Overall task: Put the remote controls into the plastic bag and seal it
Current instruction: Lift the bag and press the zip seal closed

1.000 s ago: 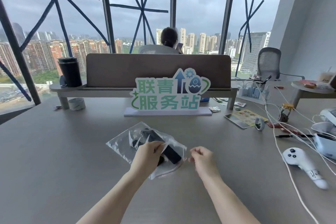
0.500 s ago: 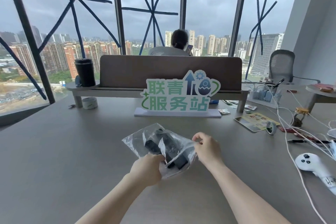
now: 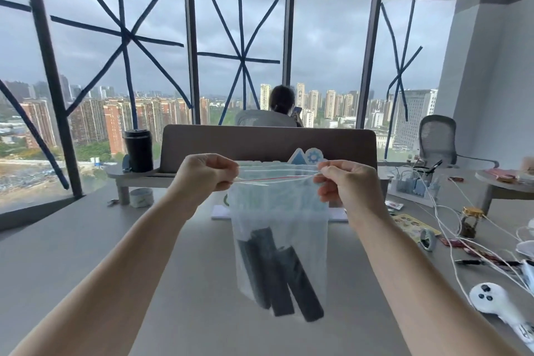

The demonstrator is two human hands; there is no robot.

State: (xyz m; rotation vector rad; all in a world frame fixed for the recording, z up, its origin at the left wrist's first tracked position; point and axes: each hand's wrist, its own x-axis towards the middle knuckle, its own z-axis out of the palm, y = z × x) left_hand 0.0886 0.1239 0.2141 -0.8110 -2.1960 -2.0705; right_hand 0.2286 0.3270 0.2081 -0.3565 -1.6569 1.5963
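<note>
A clear plastic zip bag [image 3: 278,208] hangs upright in the air above the grey table [image 3: 72,254]. Black remote controls [image 3: 277,272] lie slanted at its bottom, inside it. My left hand [image 3: 206,175] pinches the bag's top left corner and my right hand [image 3: 345,183] pinches the top right corner. The top edge with its red zip line is stretched taut between them. Whether the zip is pressed closed along its length is not clear.
A sign with a blue arrow and gear [image 3: 306,156] stands behind the bag, before a brown desk divider [image 3: 268,143]. A black tumbler [image 3: 138,150] is at the left. White cables [image 3: 450,228], a tape roll [image 3: 427,240] and a white controller [image 3: 491,302] lie right. A person sits beyond the divider.
The bag lay on the table with both hands at its opening; now both hands have lifted it up by its top corners, and the remotes have slid to the bottom.
</note>
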